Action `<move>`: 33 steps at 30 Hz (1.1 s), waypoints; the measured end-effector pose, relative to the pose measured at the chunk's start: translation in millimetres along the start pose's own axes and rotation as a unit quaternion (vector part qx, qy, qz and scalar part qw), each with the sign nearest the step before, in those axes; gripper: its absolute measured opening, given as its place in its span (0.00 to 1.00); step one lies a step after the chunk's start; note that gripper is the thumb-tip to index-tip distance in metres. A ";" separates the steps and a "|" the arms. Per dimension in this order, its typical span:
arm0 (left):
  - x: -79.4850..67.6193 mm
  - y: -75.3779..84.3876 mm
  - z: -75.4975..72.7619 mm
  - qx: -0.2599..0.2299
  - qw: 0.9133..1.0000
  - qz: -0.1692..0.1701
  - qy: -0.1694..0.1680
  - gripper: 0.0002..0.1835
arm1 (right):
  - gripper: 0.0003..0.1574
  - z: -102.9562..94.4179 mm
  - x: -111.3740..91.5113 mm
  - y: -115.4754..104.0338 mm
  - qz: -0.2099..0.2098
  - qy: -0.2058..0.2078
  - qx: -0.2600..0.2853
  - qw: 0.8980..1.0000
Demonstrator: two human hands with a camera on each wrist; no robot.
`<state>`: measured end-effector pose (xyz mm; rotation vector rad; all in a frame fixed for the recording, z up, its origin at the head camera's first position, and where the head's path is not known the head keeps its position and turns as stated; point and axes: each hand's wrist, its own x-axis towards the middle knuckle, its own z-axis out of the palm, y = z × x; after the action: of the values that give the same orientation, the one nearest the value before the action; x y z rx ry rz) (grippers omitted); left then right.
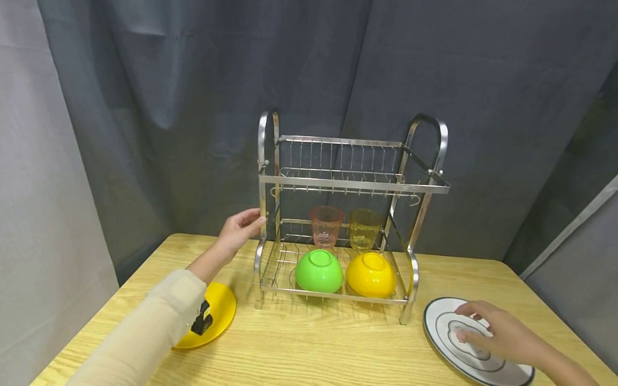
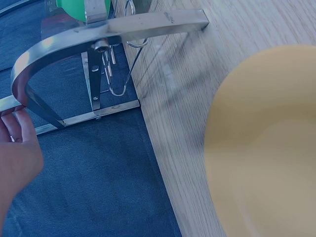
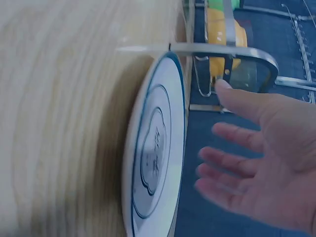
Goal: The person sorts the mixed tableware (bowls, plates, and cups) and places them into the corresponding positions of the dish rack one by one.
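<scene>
A two-tier metal dish rack (image 1: 338,184) stands mid-table in the head view. My left hand (image 1: 237,231) grips its left upright, thumb on the near side and fingertips partly hidden behind the metal; the left wrist view shows those fingers (image 2: 22,126) curled against the bar. Over the white plate (image 1: 440,320) with dark rim lines hovers my right hand (image 1: 507,335), its fingers spread and loosely bent. From the right wrist view, a gap separates this hand from the plate (image 3: 170,133), and it holds nothing.
On the rack's lower tier sit an upturned green bowl (image 1: 318,272) and yellow bowl (image 1: 370,276), with a pink cup (image 1: 326,226) and a yellow cup (image 1: 364,229) behind. A yellow plate (image 1: 224,313) lies partly under the left forearm. Dark curtain (image 1: 217,107) hangs behind the table.
</scene>
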<state>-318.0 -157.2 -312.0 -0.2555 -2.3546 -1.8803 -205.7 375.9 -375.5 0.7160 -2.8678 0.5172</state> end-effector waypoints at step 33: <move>-1.9 5.1 1.1 -0.001 1.000 -0.006 -0.001 0.27 | 0.38 -20.3 -18.8 77.4 0.198 -0.088 0.047 0.975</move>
<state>-315.1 -155.1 -307.8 -0.2443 -2.3593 -1.8893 -225.2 455.4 -383.4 0.2024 -3.1861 0.6704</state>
